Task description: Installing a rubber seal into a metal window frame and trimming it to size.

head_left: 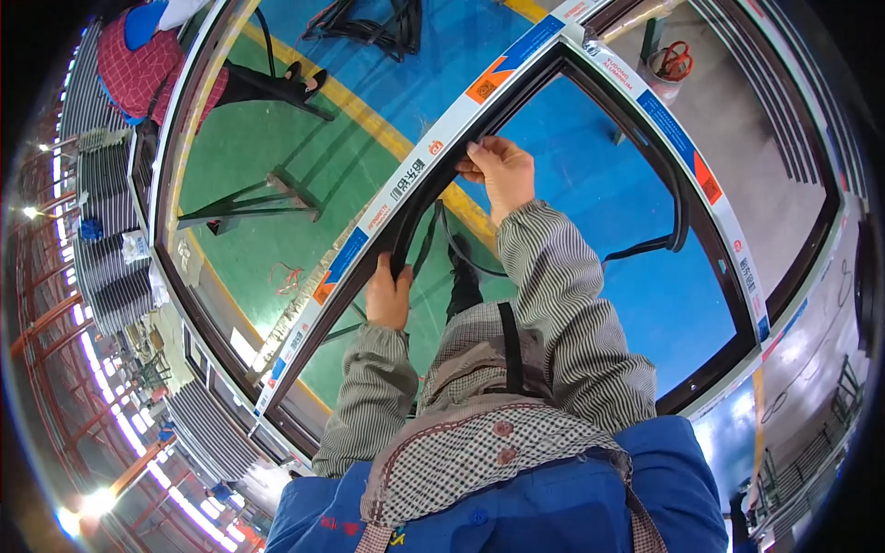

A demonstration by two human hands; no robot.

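Observation:
A large dark window frame (636,88), its outer faces covered with white, blue and orange protective tape, spans the view in front of me. Along the inner edge of its slanting bar runs a black rubber sealing strip (412,227). My right hand (505,177) is closed in a pinch on the strip at the upper part of that bar. Lower down the same bar, my left hand (388,297) has fingers and thumb closed around the strip at the inner edge; its fingertips are partly hidden. A loose length of strip hangs below the bar between my hands.
More black strip (645,245) droops from the frame's right side. Below lie a green and blue floor with a yellow line, a metal stand (277,196) and a dark strip bundle (373,28). A person in a red checked garment (138,69) is at upper left. A bucket (666,85) stands upper right.

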